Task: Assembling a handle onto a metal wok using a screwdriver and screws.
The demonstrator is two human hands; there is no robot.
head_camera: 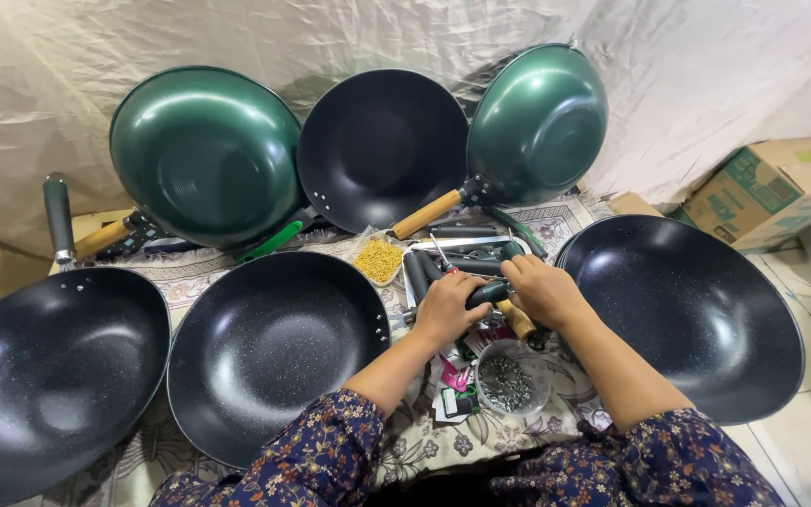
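My left hand [445,307] and my right hand [542,290] are together at the middle of the mat, both closed around a dark green pan handle [486,293] held between them. Under the hands lies a pile of loose pan handles [443,265], black ones and a wooden one [518,321]. Just in front of my hands stands a small clear bowl of dark screws [506,381]. A black wok [272,347] lies to the left of my left arm, and another black wok [696,314] lies right of my right arm.
A third black wok with a handle [44,376] sits far left. Leaning on the draped cloth at the back are two green woks [204,155] [539,122] and a black one [382,145]. A bag of yellow pieces [379,259] lies behind the handles. Cardboard boxes [772,188] stand right.
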